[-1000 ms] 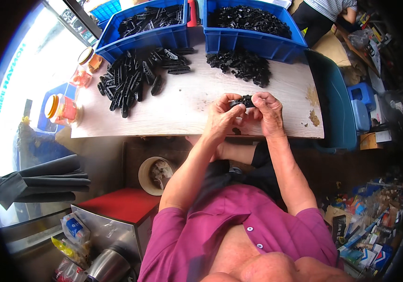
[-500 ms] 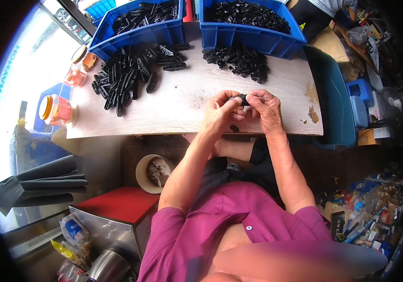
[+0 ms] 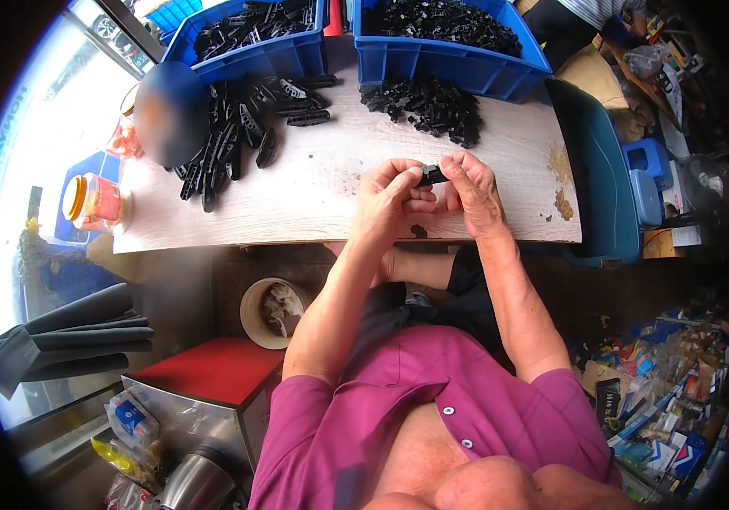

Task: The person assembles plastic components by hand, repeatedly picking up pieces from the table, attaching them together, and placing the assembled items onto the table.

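I'm looking down at a magenta short-sleeved shirt (image 3: 432, 399), open at the collar, with small pale buttons down the placket. Both forearms come up bare from the sleeves, no gloves on either hand, and dark trousers (image 3: 432, 297) show below the hem.

Your left hand (image 3: 394, 200) and right hand (image 3: 471, 191) have drawn slightly apart, so the small black plastic part (image 3: 432, 175) now shows more clearly between your fingertips. Your view has also shifted, bringing a blurred dark round shape (image 3: 171, 112) in, well to the left of your hands.

My left hand (image 3: 387, 201) and right hand (image 3: 471, 191) pinch a small black part (image 3: 432, 175) above the wooden table (image 3: 313, 200).
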The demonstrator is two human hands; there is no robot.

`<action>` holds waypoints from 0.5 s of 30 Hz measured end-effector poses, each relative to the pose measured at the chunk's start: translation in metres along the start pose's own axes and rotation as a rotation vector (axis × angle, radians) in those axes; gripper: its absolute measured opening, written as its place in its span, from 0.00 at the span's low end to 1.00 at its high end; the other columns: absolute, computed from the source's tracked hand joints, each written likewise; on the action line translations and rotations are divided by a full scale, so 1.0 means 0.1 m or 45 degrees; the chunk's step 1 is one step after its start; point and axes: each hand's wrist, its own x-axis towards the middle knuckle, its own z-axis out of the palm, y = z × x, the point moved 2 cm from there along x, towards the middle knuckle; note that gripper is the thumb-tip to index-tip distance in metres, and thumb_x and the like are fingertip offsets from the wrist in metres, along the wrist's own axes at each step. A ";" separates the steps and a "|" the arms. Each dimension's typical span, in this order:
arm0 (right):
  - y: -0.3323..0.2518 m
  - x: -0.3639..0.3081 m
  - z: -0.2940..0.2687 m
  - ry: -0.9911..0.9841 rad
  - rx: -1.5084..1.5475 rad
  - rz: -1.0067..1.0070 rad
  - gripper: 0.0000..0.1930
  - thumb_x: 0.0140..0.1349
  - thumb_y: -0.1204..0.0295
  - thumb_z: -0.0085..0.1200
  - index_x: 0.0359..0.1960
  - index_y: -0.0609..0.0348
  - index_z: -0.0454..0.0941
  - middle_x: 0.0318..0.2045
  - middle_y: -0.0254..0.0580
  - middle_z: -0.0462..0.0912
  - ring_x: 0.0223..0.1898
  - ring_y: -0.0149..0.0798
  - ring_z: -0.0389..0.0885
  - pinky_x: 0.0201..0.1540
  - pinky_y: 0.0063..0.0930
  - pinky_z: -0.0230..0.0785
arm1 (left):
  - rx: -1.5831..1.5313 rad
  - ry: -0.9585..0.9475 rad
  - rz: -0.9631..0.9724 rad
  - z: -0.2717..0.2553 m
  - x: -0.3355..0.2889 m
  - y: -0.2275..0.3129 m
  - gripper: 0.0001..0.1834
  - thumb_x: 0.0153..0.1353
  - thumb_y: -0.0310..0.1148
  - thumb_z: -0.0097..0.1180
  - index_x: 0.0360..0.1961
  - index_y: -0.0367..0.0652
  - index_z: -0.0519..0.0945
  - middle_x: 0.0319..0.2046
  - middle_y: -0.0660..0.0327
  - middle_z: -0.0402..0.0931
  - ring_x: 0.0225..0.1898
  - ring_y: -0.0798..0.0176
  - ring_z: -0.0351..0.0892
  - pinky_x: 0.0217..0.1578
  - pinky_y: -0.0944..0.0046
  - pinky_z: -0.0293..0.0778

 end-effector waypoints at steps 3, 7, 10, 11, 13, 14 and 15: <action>-0.01 0.03 -0.02 -0.095 -0.130 0.047 0.17 0.63 0.57 0.58 0.26 0.56 0.74 0.16 0.28 0.69 0.13 0.22 0.65 0.16 0.20 0.63 | -0.024 0.004 -0.004 0.04 -0.02 0.02 0.09 0.63 0.30 0.58 0.42 0.38 0.77 0.31 0.57 0.78 0.29 0.63 0.81 0.30 0.64 0.82; 0.03 0.01 -0.03 -0.137 -0.122 0.072 0.19 0.61 0.56 0.60 0.22 0.56 0.72 0.16 0.28 0.69 0.14 0.22 0.66 0.16 0.20 0.64 | 0.052 0.050 0.007 0.07 -0.07 0.03 0.08 0.63 0.29 0.57 0.41 0.37 0.77 0.29 0.59 0.78 0.26 0.67 0.80 0.28 0.67 0.81; 0.10 0.01 -0.04 -0.113 -0.125 0.018 0.19 0.59 0.55 0.61 0.22 0.56 0.71 0.17 0.28 0.70 0.14 0.22 0.67 0.15 0.19 0.63 | 0.098 0.070 0.000 0.11 -0.09 0.03 0.08 0.63 0.29 0.57 0.41 0.36 0.76 0.29 0.60 0.78 0.24 0.69 0.79 0.27 0.69 0.80; 0.11 0.01 -0.04 -0.086 -0.130 0.008 0.19 0.59 0.55 0.62 0.22 0.56 0.71 0.17 0.28 0.70 0.14 0.22 0.67 0.15 0.19 0.63 | 0.094 0.089 -0.008 0.11 -0.09 0.02 0.08 0.63 0.28 0.57 0.41 0.36 0.77 0.29 0.61 0.78 0.24 0.70 0.79 0.27 0.69 0.80; 0.11 0.00 -0.03 -0.077 -0.122 0.017 0.19 0.59 0.56 0.62 0.22 0.56 0.71 0.18 0.28 0.70 0.14 0.22 0.67 0.15 0.19 0.63 | 0.120 0.097 0.003 0.11 -0.09 0.02 0.08 0.63 0.28 0.57 0.41 0.36 0.77 0.29 0.61 0.78 0.23 0.70 0.79 0.27 0.69 0.80; 0.11 -0.01 -0.02 -0.069 -0.115 0.024 0.19 0.59 0.56 0.62 0.22 0.56 0.71 0.18 0.28 0.71 0.14 0.22 0.67 0.15 0.19 0.63 | 0.145 0.104 0.015 0.11 -0.09 0.02 0.08 0.62 0.28 0.57 0.41 0.36 0.77 0.29 0.61 0.78 0.23 0.70 0.79 0.27 0.69 0.80; 0.12 0.00 -0.02 -0.071 -0.112 0.020 0.19 0.59 0.56 0.62 0.22 0.56 0.71 0.18 0.28 0.71 0.14 0.22 0.67 0.15 0.19 0.63 | 0.149 0.104 0.019 0.10 -0.08 0.01 0.08 0.62 0.28 0.57 0.41 0.36 0.77 0.29 0.61 0.78 0.23 0.70 0.79 0.27 0.69 0.80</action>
